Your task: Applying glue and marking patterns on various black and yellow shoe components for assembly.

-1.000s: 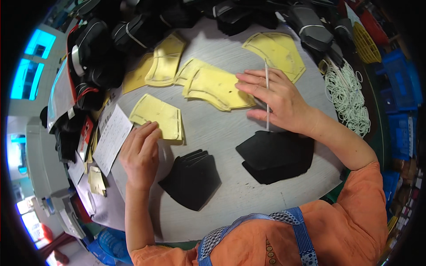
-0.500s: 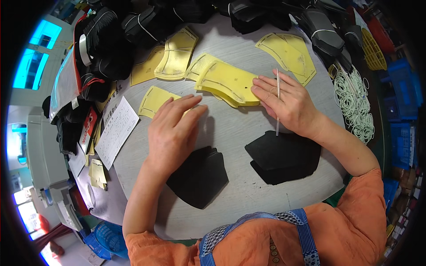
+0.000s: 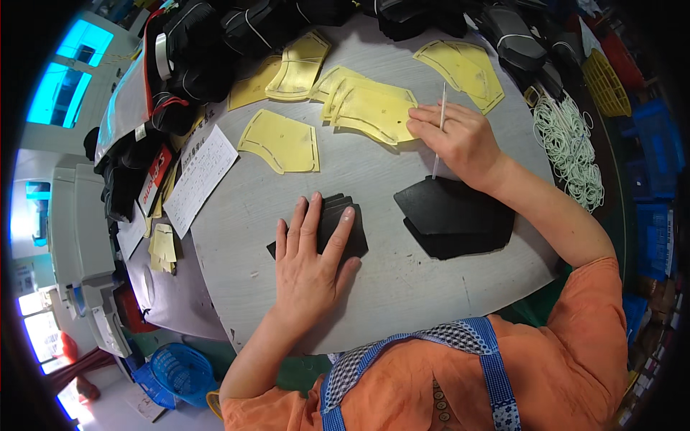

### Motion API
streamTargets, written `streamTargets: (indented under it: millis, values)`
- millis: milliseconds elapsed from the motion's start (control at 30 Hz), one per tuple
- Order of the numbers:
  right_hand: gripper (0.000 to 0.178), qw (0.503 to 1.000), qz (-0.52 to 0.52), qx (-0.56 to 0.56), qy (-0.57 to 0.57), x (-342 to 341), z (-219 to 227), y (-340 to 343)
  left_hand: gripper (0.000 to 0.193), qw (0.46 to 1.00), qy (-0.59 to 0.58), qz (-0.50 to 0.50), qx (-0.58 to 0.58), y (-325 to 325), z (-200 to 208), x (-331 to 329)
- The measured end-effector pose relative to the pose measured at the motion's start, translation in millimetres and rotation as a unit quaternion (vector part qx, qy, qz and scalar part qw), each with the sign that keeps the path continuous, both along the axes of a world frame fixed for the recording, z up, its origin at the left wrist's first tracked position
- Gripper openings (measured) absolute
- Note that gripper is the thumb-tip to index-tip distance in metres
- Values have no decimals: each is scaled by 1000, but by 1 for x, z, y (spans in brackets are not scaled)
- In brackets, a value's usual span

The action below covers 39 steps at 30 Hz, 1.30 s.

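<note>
My left hand (image 3: 307, 248) lies flat with its fingers spread on a small stack of black cut pieces (image 3: 357, 241), covering much of it. My right hand (image 3: 460, 136) has a slim white pen-like stick (image 3: 438, 156) tucked through its fingers. Its bent fingertips touch the right end of a stack of yellow pattern templates (image 3: 370, 109); whether they pinch it is hard to see. Below that hand, a second stack of black pieces (image 3: 456, 223) sits on the table. A single yellow template (image 3: 282, 141) lies up and left, between the hands and the papers.
More yellow templates lie at the back (image 3: 300, 66) and back right (image 3: 466, 70). Tied black bundles (image 3: 514, 39) line the table's far edge. A printed sheet (image 3: 201, 179) rests at the left. A heap of pale green cords (image 3: 568, 147) hangs at the right. Blue baskets (image 3: 183, 373) stand lower left.
My left hand has come down from beside the yellow template onto the left black stack. My right hand stays by the yellow stack with the white stick, its fingers now more bent.
</note>
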State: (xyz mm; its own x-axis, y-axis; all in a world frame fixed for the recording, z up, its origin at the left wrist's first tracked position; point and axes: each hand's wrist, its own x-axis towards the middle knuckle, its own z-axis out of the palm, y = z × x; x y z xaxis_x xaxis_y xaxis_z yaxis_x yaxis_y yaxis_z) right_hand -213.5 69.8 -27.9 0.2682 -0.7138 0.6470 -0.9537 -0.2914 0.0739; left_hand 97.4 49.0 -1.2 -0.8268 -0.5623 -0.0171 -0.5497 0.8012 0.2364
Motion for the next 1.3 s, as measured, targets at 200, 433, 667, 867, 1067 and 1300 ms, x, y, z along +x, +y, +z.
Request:
streamTargets:
  millis: [200,433,667,867,1067,1300]
  values:
    - [8,1000,6,5,1,0,-3,3,68,999,-4,27,-24,-15,-2,11]
    - [15,999,-11,35,-15,-1,-3,9,65,995,-6,68,-71,-53,-6,27]
    - [41,984,-102,109,-97,-39,24,13,72,995,-83,6,-62,-46,4,35]
    - [39,944,-237,202,-105,-83,19,6,68,993,-75,-52,-71,-79,3,43]
    - [21,935,-258,236,61,-71,16,-10,57,985,-82,-62,-141,-75,14,51]
    - [14,938,-250,192,141,-101,-5,-29,41,985,98,12,-145,-12,-1,63]
